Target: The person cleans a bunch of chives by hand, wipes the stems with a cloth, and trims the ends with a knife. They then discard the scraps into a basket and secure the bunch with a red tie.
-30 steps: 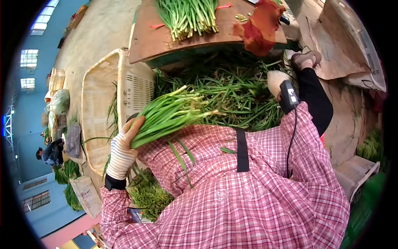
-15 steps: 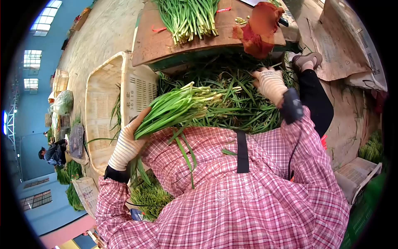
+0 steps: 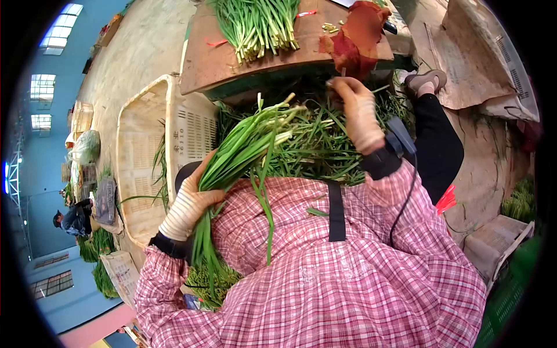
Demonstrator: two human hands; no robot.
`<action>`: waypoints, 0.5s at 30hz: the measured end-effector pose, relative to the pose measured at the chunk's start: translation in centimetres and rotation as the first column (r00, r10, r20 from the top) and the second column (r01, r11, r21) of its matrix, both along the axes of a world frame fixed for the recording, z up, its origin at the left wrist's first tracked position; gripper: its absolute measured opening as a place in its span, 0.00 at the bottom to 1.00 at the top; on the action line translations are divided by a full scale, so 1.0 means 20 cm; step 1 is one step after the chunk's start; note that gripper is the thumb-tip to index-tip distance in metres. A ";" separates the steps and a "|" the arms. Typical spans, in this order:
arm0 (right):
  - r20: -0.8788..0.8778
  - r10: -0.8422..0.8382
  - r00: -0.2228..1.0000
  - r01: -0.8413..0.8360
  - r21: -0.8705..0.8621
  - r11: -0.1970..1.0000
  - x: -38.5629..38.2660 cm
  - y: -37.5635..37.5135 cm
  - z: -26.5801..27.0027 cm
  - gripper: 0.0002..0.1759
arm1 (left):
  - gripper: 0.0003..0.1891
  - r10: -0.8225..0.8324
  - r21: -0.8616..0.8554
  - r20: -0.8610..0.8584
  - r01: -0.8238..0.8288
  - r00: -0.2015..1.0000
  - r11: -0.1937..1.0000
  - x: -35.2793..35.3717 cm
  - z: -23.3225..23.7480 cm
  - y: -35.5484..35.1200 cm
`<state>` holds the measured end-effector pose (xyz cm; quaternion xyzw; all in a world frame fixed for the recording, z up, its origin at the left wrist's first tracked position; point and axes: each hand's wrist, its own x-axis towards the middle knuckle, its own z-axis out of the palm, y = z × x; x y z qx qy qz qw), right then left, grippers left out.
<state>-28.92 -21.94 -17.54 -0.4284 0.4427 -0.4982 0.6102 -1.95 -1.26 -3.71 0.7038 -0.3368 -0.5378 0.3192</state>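
So the left hand (image 3: 188,206) has its thumb and fingers wrapped round a bunch of green stalks (image 3: 246,148), gloved palm behind it. Right hand (image 3: 355,110) is off to the right and a bit farther, fingertips bent in close together over the leaf heap (image 3: 316,153); can't tell if there's anything thin pinched in there.

The bunch sits over the near edge of the heap, pale ends fanned toward the far right, leafy ends drooping near left past the glove. A few long blades dangle on the plaid shirt (image 3: 348,278). My worry: those ends look pretty uneven, so if the left grip loosens, I'd bet the outer stalks slide out into the heap. Squeeze too hard and the soft leaves probably bruise.

Farther out there's a pale crate (image 3: 170,145) on the left, and on the far side a board (image 3: 203,61) with another bunch (image 3: 261,29) and a red cloth (image 3: 357,43). Also, the cord (image 3: 404,206) hanging by the right wrist could snag loose leaves if that arm swings low.
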 end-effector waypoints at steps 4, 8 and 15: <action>-0.269 0.179 0.946 -0.233 -0.184 0.955 0.08 0.22 0.02 0.26 | 0.46 0.043 -0.024 -0.029 -0.044 0.999 0.999 -0.05 -0.05 0.00; -0.587 -0.052 0.808 -0.229 -0.393 0.890 0.19 0.26 0.10 0.18 | 0.45 0.011 -0.049 -0.017 -0.012 1.000 0.999 -0.12 -0.08 -0.04; -0.830 -0.259 0.494 -0.262 -0.427 0.866 -0.14 -0.06 -0.23 0.12 | 0.31 0.270 0.194 -0.240 -0.227 0.932 0.954 -0.09 -0.07 0.06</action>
